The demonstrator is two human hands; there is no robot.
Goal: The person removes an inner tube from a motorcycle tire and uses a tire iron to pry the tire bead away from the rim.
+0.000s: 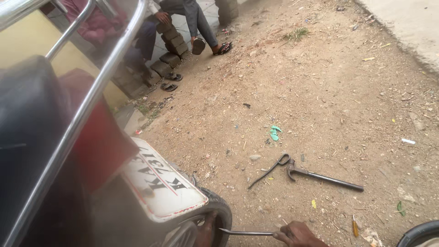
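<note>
My right hand (298, 235) shows at the bottom edge, closed around the end of a thin metal tyre lever (244, 233). The lever runs left and its tip sits at the rim of the motorcycle's rear tyre (220, 209). Above the tyre is a white number plate (161, 185) on the back of the motorcycle. My left hand is out of sight.
On the dirt to the right lie a dark hammer-like tool (324, 176), a bent iron rod (269, 171) and a small yellow-handled screwdriver (355, 226). A black rubber ring (418, 232) pokes in at the bottom right. People sit on stacked bricks (171, 43) at the top left.
</note>
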